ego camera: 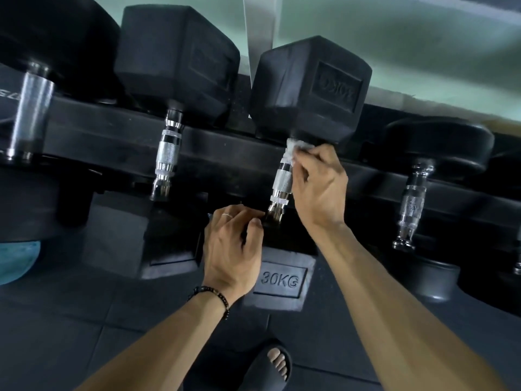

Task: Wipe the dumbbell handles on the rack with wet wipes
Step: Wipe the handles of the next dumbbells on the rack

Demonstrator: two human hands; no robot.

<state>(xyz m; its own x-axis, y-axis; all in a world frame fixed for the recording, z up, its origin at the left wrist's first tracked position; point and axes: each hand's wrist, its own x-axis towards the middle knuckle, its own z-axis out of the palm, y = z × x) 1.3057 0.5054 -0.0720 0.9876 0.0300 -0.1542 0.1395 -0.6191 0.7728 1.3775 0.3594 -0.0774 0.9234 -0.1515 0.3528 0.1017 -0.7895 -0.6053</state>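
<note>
A black hex dumbbell marked 30KG (pixel 310 80) lies across the black rack (pixel 225 153), its chrome handle (pixel 280 184) running toward me. My right hand (pixel 320 187) presses a white wet wipe (pixel 293 149) against the top of that handle, just under the far head. My left hand (pixel 234 244) grips the near head of the same dumbbell (pixel 279 277) at its upper edge, fingers curled beside the handle's lower end. A ring and a bead bracelet show on the left hand.
Another hex dumbbell (pixel 174 57) with a chrome handle (pixel 166 156) sits to the left, a round-headed one (pixel 439 145) to the right, and a thick bar (pixel 31 108) at far left. Dark rubber floor tiles (pixel 84 320) lie below; my sandalled foot (pixel 270 362) stands near the rack.
</note>
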